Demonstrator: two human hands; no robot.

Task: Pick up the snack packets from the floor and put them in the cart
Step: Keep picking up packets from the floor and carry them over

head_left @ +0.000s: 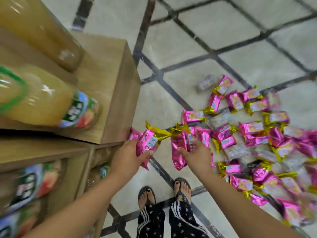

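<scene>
Shelf unit (109,86) at left, bottles (42,98) on its shelves. Floor (223,31) to right of it. Heap of snack packets (257,140) on floor at right, spreading toward lower right. Stray packet (205,82) just beyond heap's far edge. Hands between shelf unit and heap: left hand (127,157) grips left bunch (147,145) beside shelf corner, right hand (197,155) grips right bunch (180,146) at heap's left edge. Feet (182,189) on floor, nearer than hands.

Shop: wooden shelves (109,93) stocked with juice bottles (51,107), tiled floor (223,31).

I log both arms extended down; left hand (130,156) grips a pink packet (146,146), right hand (197,152) a second packet (179,152).
</scene>
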